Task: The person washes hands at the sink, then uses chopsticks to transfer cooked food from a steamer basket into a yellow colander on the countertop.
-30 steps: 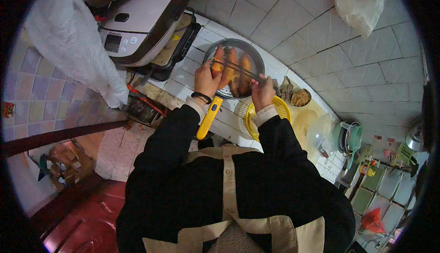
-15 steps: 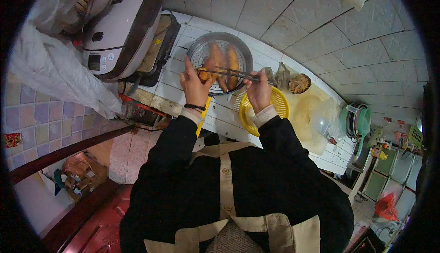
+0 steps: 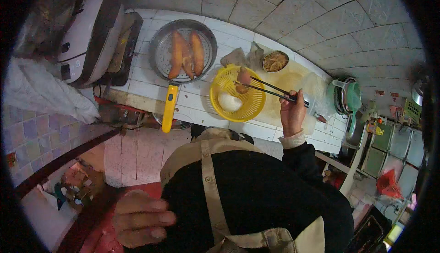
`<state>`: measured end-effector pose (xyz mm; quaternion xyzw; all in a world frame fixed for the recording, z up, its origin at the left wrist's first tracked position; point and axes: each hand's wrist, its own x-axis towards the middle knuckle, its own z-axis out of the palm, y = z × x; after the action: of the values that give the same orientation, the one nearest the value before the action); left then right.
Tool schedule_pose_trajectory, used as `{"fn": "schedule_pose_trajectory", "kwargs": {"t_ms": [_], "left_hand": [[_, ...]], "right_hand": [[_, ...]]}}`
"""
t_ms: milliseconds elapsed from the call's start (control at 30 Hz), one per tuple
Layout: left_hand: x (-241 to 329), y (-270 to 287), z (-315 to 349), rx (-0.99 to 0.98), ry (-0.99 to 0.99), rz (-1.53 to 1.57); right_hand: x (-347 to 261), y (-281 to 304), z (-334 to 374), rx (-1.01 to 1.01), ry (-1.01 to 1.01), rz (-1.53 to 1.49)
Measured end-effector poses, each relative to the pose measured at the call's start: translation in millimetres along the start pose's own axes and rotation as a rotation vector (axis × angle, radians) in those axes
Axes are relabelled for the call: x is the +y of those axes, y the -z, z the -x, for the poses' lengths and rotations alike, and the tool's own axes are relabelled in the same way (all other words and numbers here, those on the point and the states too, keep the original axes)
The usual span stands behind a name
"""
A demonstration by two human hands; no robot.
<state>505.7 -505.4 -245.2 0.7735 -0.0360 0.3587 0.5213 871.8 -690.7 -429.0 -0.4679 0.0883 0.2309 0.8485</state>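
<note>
My right hand [image 3: 294,112] grips a pair of black chopsticks [image 3: 270,88], slanting left over a yellow plastic basket [image 3: 261,98]. Their tips meet a reddish-brown piece of food [image 3: 244,75] at the basket's far side; whether they pinch it I cannot tell. A white rounded food item [image 3: 229,102] lies in the basket. My left hand [image 3: 141,218] is at the lower left, away from the counter, its fingers curled; what they hold, if anything, is hidden. Several orange-brown sweet potatoes [image 3: 197,54] rest on the perforated rack of a grey pan [image 3: 158,63] with a yellow handle [image 3: 170,108].
A white rice cooker [image 3: 78,38] stands left on a dark stove [image 3: 123,51]. Behind the basket are a bowl of brown shredded food [image 3: 276,61] and crumpled plastic bags [image 3: 254,57]. Right of it lie clear bags [image 3: 311,86] and green baskets [image 3: 352,98]. A tiled wall backs the counter.
My left hand has left the pan and come back toward my body at lower left. My right hand has moved right with the chopsticks, whose tips went from the pan to the basket.
</note>
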Motion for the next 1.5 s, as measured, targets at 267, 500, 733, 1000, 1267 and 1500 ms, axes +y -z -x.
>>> {"fn": "schedule_pose_trajectory", "kwargs": {"t_ms": [267,500,733,1000,1267,1500], "left_hand": [[4.6,-68.5,-83.6,-0.436,0.108,0.633],[-12.4,-86.5,-22.9,-0.484,0.662,-0.139],[-6.8,-79.1,-14.8,-0.332,0.809,0.105],[-32.9,-87.2,15.6,-0.356,0.789,0.072],[-72.4,-38.7,55.8,-0.139,0.903,0.227],[-143.5,0.0,111.3,0.085,0.887,0.268]], "right_hand": [[26.4,-0.8,-1.9,-0.339,0.104,0.667],[-97.2,67.3,12.7,0.036,0.287,0.63],[-93.9,159.8,-5.9,-0.146,0.773,1.863],[-39.0,177.9,-22.1,-0.168,0.702,2.053],[-100.8,90.1,20.8,0.045,0.764,1.92],[-90.8,-8.9,48.2,-0.012,0.912,1.974]]}}
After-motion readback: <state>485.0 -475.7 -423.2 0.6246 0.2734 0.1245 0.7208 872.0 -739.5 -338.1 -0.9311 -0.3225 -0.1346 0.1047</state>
